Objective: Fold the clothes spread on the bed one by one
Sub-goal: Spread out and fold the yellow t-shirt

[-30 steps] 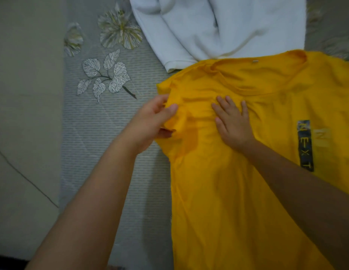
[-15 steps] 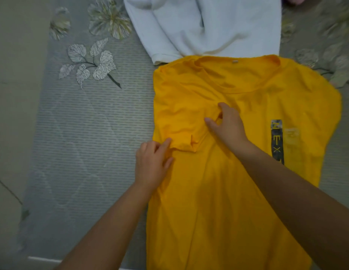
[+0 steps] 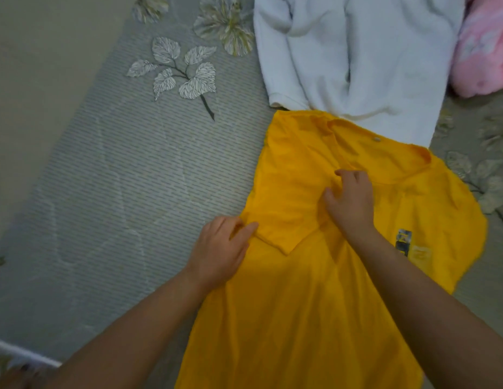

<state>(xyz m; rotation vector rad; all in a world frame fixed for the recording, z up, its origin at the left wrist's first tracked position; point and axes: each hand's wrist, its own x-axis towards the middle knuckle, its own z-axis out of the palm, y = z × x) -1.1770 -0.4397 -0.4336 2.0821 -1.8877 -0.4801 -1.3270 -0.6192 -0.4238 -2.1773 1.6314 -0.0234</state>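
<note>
A yellow T-shirt [image 3: 300, 304] lies front up on the grey bed sheet [image 3: 132, 192], its left sleeve folded in over the chest. My left hand [image 3: 220, 249] is at the shirt's left edge. Its thumb lies on top of the folded sleeve's hem and its curled fingers are at the edge, pinching the fabric. Just below the neckline, my right hand [image 3: 352, 204] presses on the chest with its fingers loosely bent. A white garment [image 3: 357, 60] lies spread beyond the yellow shirt, touching its collar.
A pink plush item [image 3: 486, 49] sits at the far right corner. The sheet has a printed leaf pattern [image 3: 182, 74]. The beige floor [image 3: 34, 80] runs along the bed's left side. A white strip [image 3: 22, 355] shows at the lower left.
My left hand carried the sleeve in over the chest, then slid down to its hem at the shirt's edge. My right hand stayed on the chest, its fingers now bent. The camera view shifted.
</note>
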